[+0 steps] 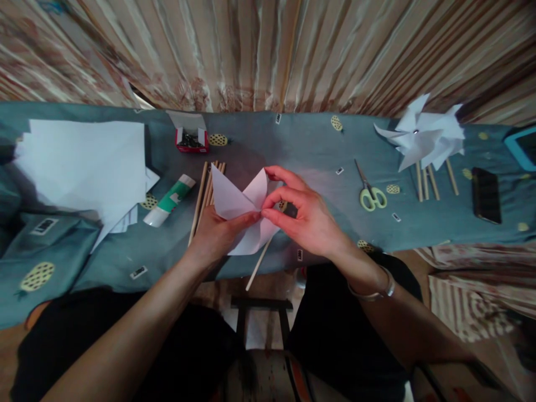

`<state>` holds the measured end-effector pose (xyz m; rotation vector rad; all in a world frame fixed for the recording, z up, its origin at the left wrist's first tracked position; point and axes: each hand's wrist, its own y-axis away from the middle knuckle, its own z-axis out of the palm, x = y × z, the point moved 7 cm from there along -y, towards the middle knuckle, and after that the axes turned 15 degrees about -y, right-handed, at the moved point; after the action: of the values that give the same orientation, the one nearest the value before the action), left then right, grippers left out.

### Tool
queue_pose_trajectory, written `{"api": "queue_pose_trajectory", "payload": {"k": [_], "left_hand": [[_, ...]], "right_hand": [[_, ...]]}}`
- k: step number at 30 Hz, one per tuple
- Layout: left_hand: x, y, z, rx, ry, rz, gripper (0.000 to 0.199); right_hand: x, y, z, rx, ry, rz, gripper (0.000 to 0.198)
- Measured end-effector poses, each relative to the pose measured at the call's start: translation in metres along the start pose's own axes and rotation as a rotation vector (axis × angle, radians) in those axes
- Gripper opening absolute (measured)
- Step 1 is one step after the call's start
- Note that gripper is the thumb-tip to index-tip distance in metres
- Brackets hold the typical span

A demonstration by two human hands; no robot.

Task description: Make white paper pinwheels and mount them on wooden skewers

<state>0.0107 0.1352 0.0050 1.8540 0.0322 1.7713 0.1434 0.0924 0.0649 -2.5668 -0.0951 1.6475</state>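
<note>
Black-clothed legs [201, 346] lie nearest us, bare forearms reaching over them; silvery bangle [389, 283] on the right wrist. Clock face centred on the white paper pinwheel [238, 204], which sits between both hands over the near half of the bench [305, 145].

Left hand [215, 229]: fingers gripping the paper, thumb pressed near its middle. Right hand [307, 218]: thumb and index pinched narrow at the folded centre, another finger at the upper point. One pale stick [257, 267] slants out below, toward six.

Containers: at eleven, we note an open red box [191, 139], white flaps raised, holding small dark metallic pieces too small to identify. At nine, a smooth white-and-green tube [170, 201] lies tilted, with a bundle of round wooden sticks [201, 201] between it and the pinwheel.

Surface: blue-grey cloth, creased, printed with yellow pineapples. Loose paper stack [87, 156] between nine and ten; green-handled scissors [371, 195] at three, a dark phone [486, 195] farther along; finished pinwheels [422, 134], curved blades on sticks, at two.

Room: pleated, striped curtain [259, 50] across twelve; striped fabric [464, 307] at four.
</note>
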Motion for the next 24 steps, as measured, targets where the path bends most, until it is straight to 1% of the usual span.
{"api": "queue_pose_trajectory", "payload": {"k": [4,13,19,24], "left_hand": [[0.0029,0.0024,0.0018,-0.021,-0.002,0.004,0.033],[0.0027,0.0009,-0.0028,0.045,-0.045,0.022,0.029],[-0.0005,0.0001,-0.0031,0.040,-0.045,0.023,0.026],[-0.0040,-0.0006,-0.0049,0.035,-0.069,0.020,0.025]], "right_hand": [[0.0022,-0.0001,-0.0007,0.005,-0.018,0.022,0.002],[0.0008,0.0015,0.0003,0.019,0.002,0.055,0.005],[-0.0011,0.0007,0.0007,-0.001,0.014,0.056,0.001],[0.0000,-0.0004,0.0012,-0.017,-0.011,0.064,0.003]]}}
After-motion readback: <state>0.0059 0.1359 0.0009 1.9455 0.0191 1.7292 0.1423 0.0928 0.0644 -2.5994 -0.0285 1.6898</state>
